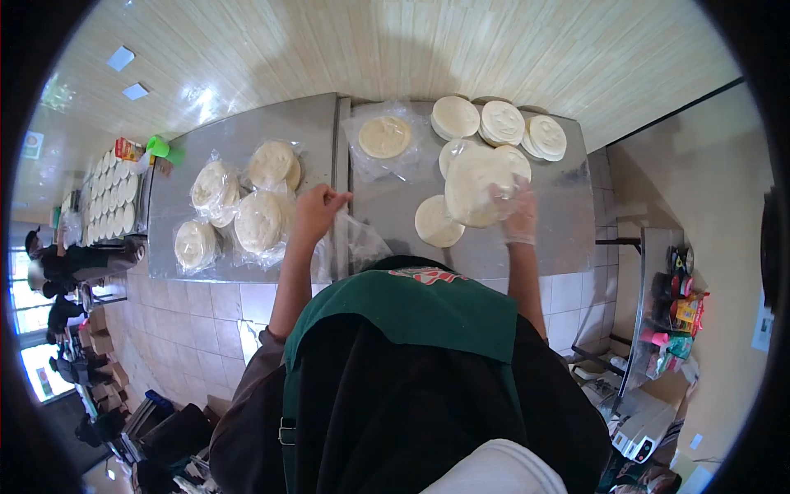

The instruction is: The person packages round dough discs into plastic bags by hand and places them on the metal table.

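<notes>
My right hand [520, 216], in a clear plastic glove, grips a pale round flatbread [476, 191] by its right edge, raised over the steel table. Motion blurs its fingers, and whether it holds one flatbread or several I cannot tell. Under and around it are other flatbreads, one lying alone [439, 222] at the lower left. My left hand [321, 207] is bare and closed, its fingertips pressed together above the table's seam. What it pinches, if anything, I cannot make out. Just beside it lies a loose clear plastic bag [362, 243]. A flatbread on clear plastic [384, 137] sits farther back.
Bagged flatbread stacks [259, 221] stand on the left table [313, 123]. Bare stacks [503, 123] line the back right. A green cup [158, 146] is at the far left, near a table of many flatbreads [111, 198]. Other people [82, 259] are beyond. A shelf [650, 305] stands right.
</notes>
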Demonstrator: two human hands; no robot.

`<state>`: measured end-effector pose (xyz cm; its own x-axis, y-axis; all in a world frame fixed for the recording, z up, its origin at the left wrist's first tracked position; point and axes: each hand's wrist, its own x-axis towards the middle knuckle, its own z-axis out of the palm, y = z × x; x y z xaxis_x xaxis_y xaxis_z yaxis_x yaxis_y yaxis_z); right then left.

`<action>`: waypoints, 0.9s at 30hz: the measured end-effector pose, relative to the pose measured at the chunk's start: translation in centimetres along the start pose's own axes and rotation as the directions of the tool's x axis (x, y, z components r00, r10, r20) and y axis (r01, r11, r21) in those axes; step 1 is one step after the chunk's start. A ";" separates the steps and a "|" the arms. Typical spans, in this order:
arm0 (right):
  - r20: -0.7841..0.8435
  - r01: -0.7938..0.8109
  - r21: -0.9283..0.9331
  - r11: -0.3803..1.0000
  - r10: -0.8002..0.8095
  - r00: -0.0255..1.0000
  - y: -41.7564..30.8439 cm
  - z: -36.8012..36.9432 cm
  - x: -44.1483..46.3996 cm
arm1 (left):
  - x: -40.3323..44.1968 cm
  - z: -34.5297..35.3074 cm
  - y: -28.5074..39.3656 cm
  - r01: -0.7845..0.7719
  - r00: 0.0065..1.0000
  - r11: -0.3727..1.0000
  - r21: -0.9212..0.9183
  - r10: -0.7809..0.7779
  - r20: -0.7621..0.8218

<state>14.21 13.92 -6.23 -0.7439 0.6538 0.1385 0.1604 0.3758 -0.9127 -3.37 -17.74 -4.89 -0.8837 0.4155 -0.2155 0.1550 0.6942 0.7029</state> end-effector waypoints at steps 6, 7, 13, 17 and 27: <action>0.272 -0.409 0.620 0.670 0.306 0.912 -1.6 3.7 -2.4 | 1.7 2.6 2.2 -0.137 0.964 0.732 -0.667 -0.056 -0.259; 0.338 -0.441 0.666 0.602 0.283 0.897 -0.2 5.4 -3.0 | 1.8 3.3 2.9 -0.211 0.960 0.601 -0.771 -0.022 -0.279; 0.352 -0.395 0.510 0.764 0.234 0.906 -1.7 8.2 -2.1 | 1.0 3.1 4.9 0.005 0.997 0.361 -0.933 0.070 0.033; 0.375 -0.405 0.492 0.771 0.232 0.898 -2.1 7.1 -1.5 | -0.5 3.9 3.0 0.121 0.952 0.369 -0.921 0.219 0.213; 0.400 -0.238 0.384 0.892 0.072 0.914 -0.9 7.7 -1.0 | -0.9 4.8 1.8 0.339 0.938 0.333 -0.880 -0.046 0.344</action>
<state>9.84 7.87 -8.46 -0.9275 0.3622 -0.0927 0.0712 -0.0723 -0.9948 -0.20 -14.05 -6.70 -0.6840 0.5598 -0.4678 -0.6368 -0.1452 0.7573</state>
